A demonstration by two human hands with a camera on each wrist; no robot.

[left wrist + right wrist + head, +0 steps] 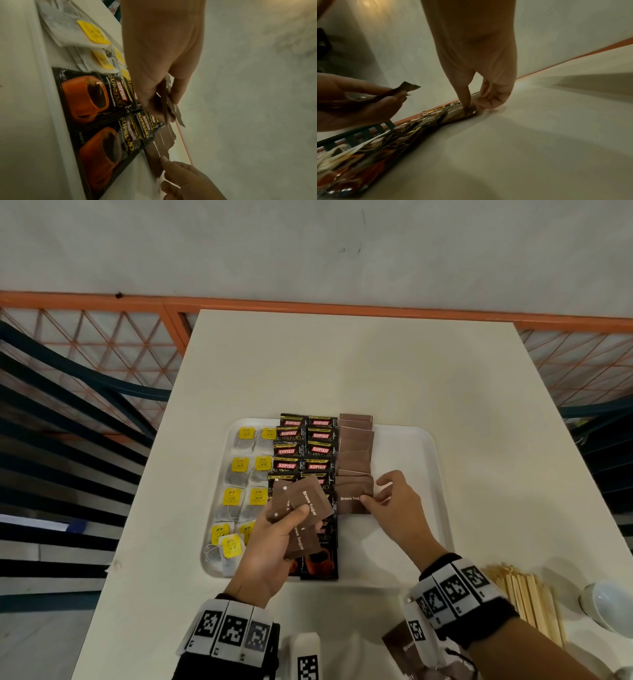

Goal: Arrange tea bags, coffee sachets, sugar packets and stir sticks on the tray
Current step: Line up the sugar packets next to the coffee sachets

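Tea bags (pixel 239 474) and coffee sachets (pixel 305 453) already fill the tray (pixel 411 460) at 9 o'clock. The right hand (pixel 394 505) pinches one sugar packet (pixel 351 499) onto the centre column; the left hand (pixel 270 546) grips spare packets (pixel 305 508). Stir sticks (pixel 527 601) wait on the tabletop (pixel 342 364) at 4 o'clock.

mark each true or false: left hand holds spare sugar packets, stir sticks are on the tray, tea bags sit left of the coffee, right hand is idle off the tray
1. The left hand holds brown sugar packets. True.
2. The stir sticks are on the tray. False: they lie on the table, right of it.
3. The tea bags sit left of the Kopiko coffee sachets. True.
4. The right hand is idle off the tray. False: its fingers pinch a brown sugar packet on the tray.
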